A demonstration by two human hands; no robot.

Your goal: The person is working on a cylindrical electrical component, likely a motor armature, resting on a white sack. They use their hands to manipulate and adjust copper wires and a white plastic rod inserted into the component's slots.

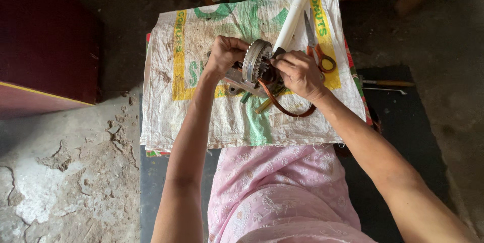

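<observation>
Item: a grimy round metal gear assembly with a toothed wheel (257, 61), standing on edge above the white woven plastic sack (201, 107) that covers the low table. My left hand (224, 54) closes round its left side; my right hand (297, 74) pinches at its toothed face. I judge the work mid-way: a brown rubber belt (282, 109) hangs loose beneath, and the orange-handled scissors (317, 51) and the white plastic pipe (297, 6) lie beside, unheld.

Left arm: bare, reaching forward from the lower frame, elbow slightly bent.
Left hand (225, 55): closed in a fist-like grip, knuckles up, fingers curled under.
Right arm: bare, entering from the lower right, angled inward toward the left arm.
Right hand (298, 74): back of hand up, fingers bent and pinched together at the tips.
Spacing: the hands are near each other, not touching.
</observation>
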